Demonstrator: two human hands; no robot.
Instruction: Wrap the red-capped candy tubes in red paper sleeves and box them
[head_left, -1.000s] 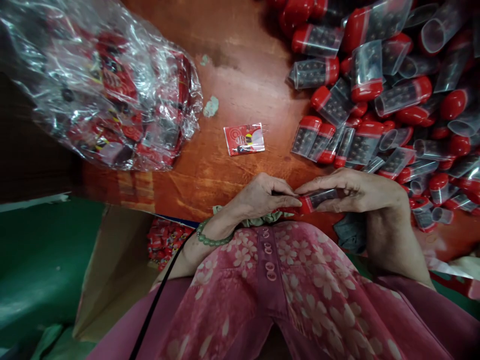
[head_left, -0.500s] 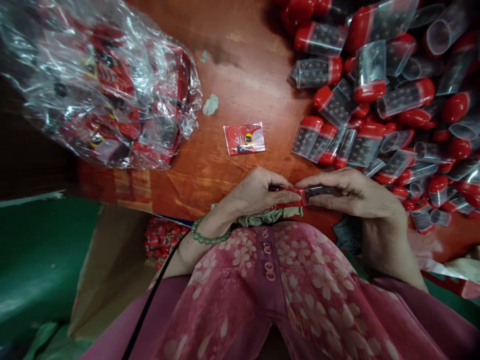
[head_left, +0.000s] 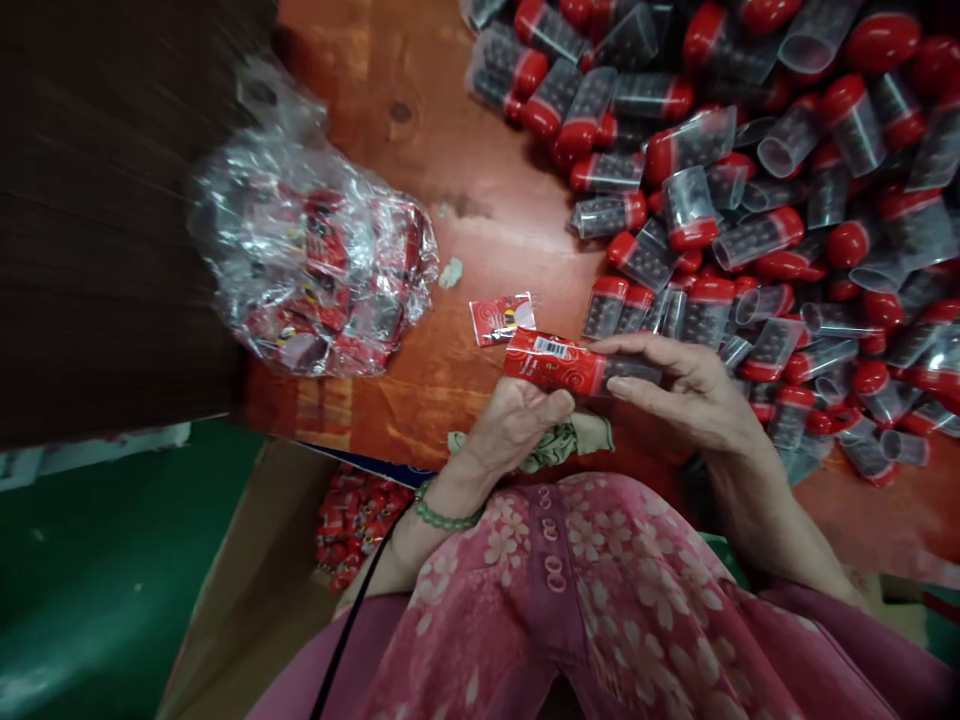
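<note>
Mid-frame: red printed packet point(head_left: 551, 368) w/ white barcode panel point(head_left: 550, 347), tilted a bit, R end meeting a clear plastic tube point(head_left: 631, 368) w/ dark contents; can't tell how far tube goes in. Both above the reddish-brown wooden table point(head_left: 442, 130).
Left hand point(head_left: 514, 428): grasping packet from below, thumb at its lower edge, other fingers mostly hid. Green bead bracelet point(head_left: 450, 522) on wrist.
Right hand point(head_left: 691, 390): pinching tube btwn thumb & fingers, fingertips by packet's R end.
Just above: flat glossy red packet point(head_left: 491, 318) w/ blk & yellow print on table, near ctr; lower R partly covered by the held one, can't tell if they touch.
Upper L: crumpled clear plastic bag point(head_left: 315, 270), more red packets point(head_left: 324, 243) showing thru.
Upper R: big heap of clear tubes w/ rounded red ends point(head_left: 759, 238), dark balls point(head_left: 606, 318) visible in many, spilling down R side.
Under hands: crumpled grey-green cloth point(head_left: 589, 433) at table's near edge.
Lower L: brown cardboard box point(head_left: 225, 590), pile of small red packets point(head_left: 360, 525) next to its flap; green floor point(head_left: 90, 570) farther L.
Btm ctr: pink floral apron point(head_left: 645, 590), purple sleeves point(head_left: 330, 650), thin black cord point(head_left: 349, 630) crossing L arm.
</note>
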